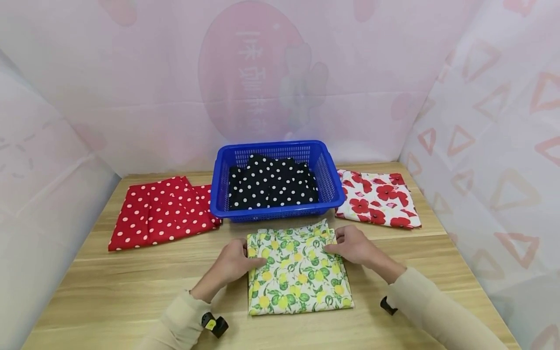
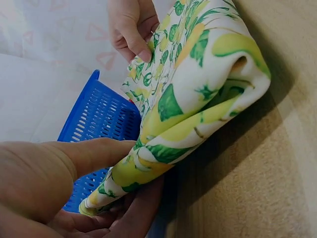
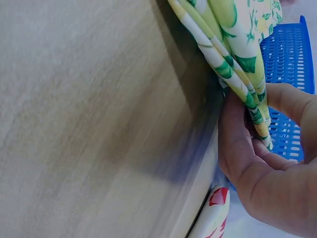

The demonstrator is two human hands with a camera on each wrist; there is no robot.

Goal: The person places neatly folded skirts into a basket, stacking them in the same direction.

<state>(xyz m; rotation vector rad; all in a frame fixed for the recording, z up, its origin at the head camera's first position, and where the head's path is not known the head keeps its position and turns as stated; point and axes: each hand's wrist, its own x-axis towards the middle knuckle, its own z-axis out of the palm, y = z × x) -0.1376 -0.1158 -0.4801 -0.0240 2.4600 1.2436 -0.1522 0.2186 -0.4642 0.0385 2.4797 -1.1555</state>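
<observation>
A folded cloth with a lemon-and-leaf print (image 1: 299,279) lies in front of me in the head view. My left hand (image 1: 236,261) pinches its left edge, thumb on top and fingers underneath, as the left wrist view shows at the cloth's layered edge (image 2: 148,163). On the opposite side, my right hand (image 1: 355,244) grips the upper right edge. In the right wrist view the thumb and fingers (image 3: 237,139) close around several folded layers (image 3: 247,64). The fingertips beneath the cloth are partly hidden.
Behind the cloth stands a blue plastic basket (image 1: 280,212) holding black polka-dot fabric (image 1: 271,182). A red polka-dot cloth (image 1: 162,214) lies to its left, a white cloth with red flowers (image 1: 378,199) to its right. Everything is on a wooden table (image 1: 131,291) with printed curtains around it.
</observation>
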